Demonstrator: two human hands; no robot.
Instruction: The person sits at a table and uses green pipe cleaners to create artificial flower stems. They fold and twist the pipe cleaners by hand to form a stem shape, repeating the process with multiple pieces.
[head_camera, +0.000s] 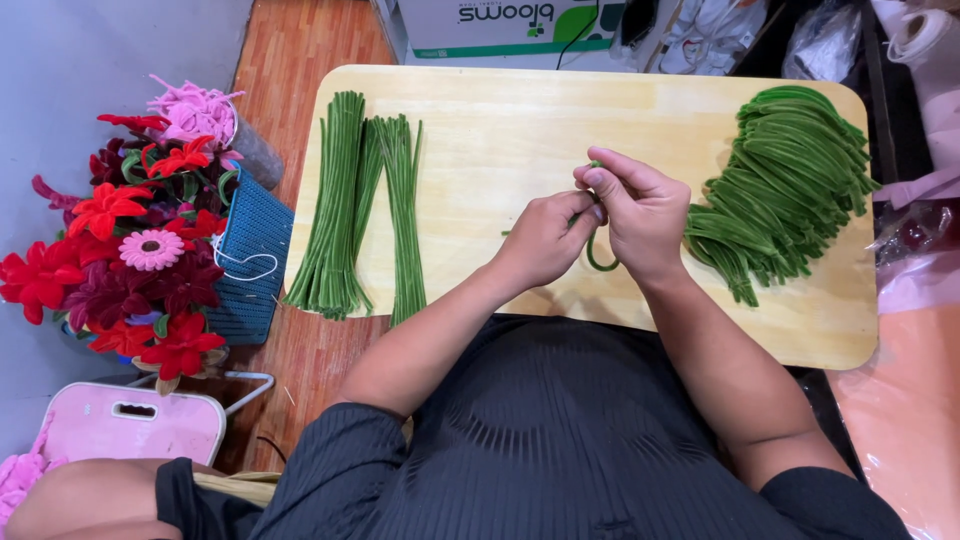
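I have both hands pinched on one green fuzzy stem (598, 262), a pipe-cleaner-like wire bent into a loop that shows below my knuckles. My left hand (545, 238) has its fingers pressed together on the stem from the left, and my right hand (640, 208) closes over it from above, thumb and forefinger curled tight, with a bit of green peeking out at the top of the fist. The two hands touch each other, held just above the middle of the pale wooden board (520, 120), so the stem sits between them over the board's centre. To my right, near the right hand, lies a heap of bent green stems (790, 190), all folded into loops and fanned toward the board's right edge. Well apart on the left half of the board lie two bundles of straight green stems (345, 200), laid lengthwise, their near ends reaching the board's front edge. Beyond the board's left edge, on the wooden floor, stands a blue woven basket (255, 255), with red and pink fuzzy flowers (130, 250) beside it, and a pink plastic case (130, 425) lies nearer to me.
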